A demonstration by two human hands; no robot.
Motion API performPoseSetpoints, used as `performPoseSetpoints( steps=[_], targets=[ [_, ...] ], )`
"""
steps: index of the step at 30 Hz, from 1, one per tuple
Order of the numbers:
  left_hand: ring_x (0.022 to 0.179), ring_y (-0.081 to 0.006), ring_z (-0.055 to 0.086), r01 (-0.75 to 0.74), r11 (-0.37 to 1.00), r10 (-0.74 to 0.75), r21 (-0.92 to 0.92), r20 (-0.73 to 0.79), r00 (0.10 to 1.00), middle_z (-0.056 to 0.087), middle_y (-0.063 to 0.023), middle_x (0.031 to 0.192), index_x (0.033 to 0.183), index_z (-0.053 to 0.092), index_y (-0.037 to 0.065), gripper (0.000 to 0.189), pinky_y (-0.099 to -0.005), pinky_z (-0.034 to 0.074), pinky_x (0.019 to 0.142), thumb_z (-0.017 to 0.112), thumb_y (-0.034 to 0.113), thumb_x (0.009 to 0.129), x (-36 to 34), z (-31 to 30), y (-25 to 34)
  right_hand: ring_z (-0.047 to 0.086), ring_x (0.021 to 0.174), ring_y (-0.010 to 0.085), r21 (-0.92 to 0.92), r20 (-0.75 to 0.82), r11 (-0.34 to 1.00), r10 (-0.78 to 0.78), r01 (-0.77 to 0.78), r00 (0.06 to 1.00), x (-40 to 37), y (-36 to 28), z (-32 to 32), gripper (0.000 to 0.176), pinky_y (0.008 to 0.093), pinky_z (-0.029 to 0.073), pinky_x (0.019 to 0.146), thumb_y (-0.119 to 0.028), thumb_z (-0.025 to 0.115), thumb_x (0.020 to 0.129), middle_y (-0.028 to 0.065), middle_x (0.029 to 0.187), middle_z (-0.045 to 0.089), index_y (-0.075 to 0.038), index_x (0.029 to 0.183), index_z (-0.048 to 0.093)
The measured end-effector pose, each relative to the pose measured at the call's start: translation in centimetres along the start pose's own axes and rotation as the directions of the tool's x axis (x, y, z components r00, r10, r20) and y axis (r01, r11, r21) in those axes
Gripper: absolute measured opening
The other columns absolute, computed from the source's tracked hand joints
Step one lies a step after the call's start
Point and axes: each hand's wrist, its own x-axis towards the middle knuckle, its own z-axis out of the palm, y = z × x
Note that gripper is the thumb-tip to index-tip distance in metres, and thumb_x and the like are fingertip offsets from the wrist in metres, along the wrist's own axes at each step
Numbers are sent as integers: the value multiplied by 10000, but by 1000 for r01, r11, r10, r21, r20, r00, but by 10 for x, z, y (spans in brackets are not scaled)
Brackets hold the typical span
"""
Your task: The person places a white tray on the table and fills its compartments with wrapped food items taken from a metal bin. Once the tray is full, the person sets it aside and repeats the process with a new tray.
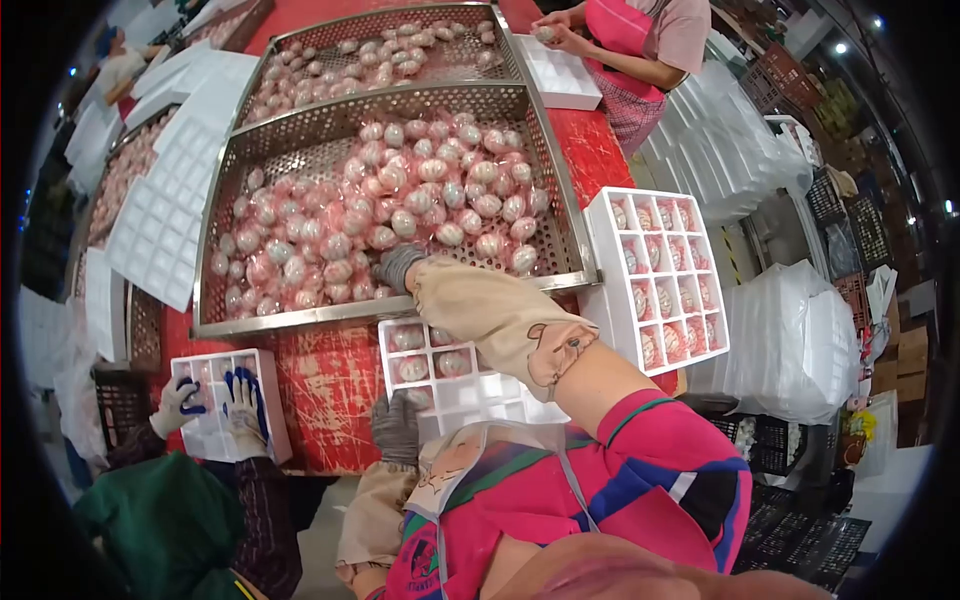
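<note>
My right hand [402, 267], in a grey glove, reaches over the near rim of a perforated metal tray [395, 311] and touches plastic-wrapped eggs [432, 170] piled there. Its fingertips are hidden among the eggs, so their grip does not show. Below the tray sits a white foam box [492, 390] divided into compartments, with wrapped eggs [455, 363] in several on its left side. My left hand [397, 428], also grey-gloved, holds this box at its near left corner, close to an egg. My forearm covers part of the box.
At right, a foam box [664, 280] filled with eggs leans tilted beside the tray. A co-worker's gloved hands [243, 412] are at another foam box [275, 430] on the left. Across the red table [325, 400], another person's hands [570, 38] hold an egg. Foam lids [165, 240] lie left.
</note>
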Motion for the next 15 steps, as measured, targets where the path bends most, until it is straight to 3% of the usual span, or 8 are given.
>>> performPoseSetpoints(
  steps=[3,6,7,9,11,12,14,15],
  targets=[
    [939,-394,568,109,990,-104,-91,63,993,580,-224,1057,1024,635,95,281,-469,471,812,648,240,784,-1,5,-4,618,1017,328,50,-18,996,74,-73,997,-32,4,-26,305,439,509,806,-238,592,804,142,1107,634,-154,1092,651],
    [1003,-400,547,7,995,-13,-100,-55,998,561,-231,1126,1028,639,96,295,-465,462,854,663,225,764,3,-2,-2,623,971,351,336,-121,942,46,-2,992,-57,22,-34,311,420,509,791,-231,643,771,177,1060,638,-122,1063,650],
    [1088,-398,517,-2,998,7,67,-70,998,528,-226,1202,1077,635,85,354,-463,435,917,678,193,742,9,-19,12,630,933,340,496,-238,868,154,-17,959,-59,29,-33,322,409,509,781,-251,659,768,166,1011,649,-103,1054,644],
    [1118,-388,505,24,997,-34,-71,-148,988,511,-220,1228,1116,622,76,393,-461,426,939,682,179,742,21,-30,16,637,895,330,634,-337,773,285,-8,897,-73,39,-36,338,397,509,770,-271,674,764,156,962,659,-85,1044,639],
    [1186,-335,482,13,953,-86,-302,-232,969,482,-187,1283,1304,492,59,604,-432,408,984,709,154,748,38,-52,32,643,907,239,900,-420,342,514,270,748,-100,33,-32,433,376,525,750,-339,713,754,102,1007,655,-77,1080,601],
    [1186,-335,482,16,951,-92,-310,-233,968,482,-187,1283,1304,492,59,604,-432,408,984,709,154,748,54,-65,48,643,907,239,899,-419,350,512,264,750,-120,26,-37,433,376,525,750,-339,713,754,102,1007,655,-77,1080,601],
    [1173,-277,496,28,557,-250,-830,-136,959,518,-174,1273,1412,334,67,746,-428,428,948,716,149,777,84,-84,78,627,820,141,879,-97,-453,137,149,986,-169,-1,-59,395,282,524,667,-349,708,776,57,968,650,-68,1035,608],
    [1173,-277,496,26,557,-247,-830,-135,960,518,-174,1273,1412,334,67,746,-428,428,948,716,149,777,98,-85,84,617,785,116,849,-24,-527,23,33,999,-190,-14,-67,370,254,516,642,-340,694,793,45,933,646,-64,1026,612]
  ],
)
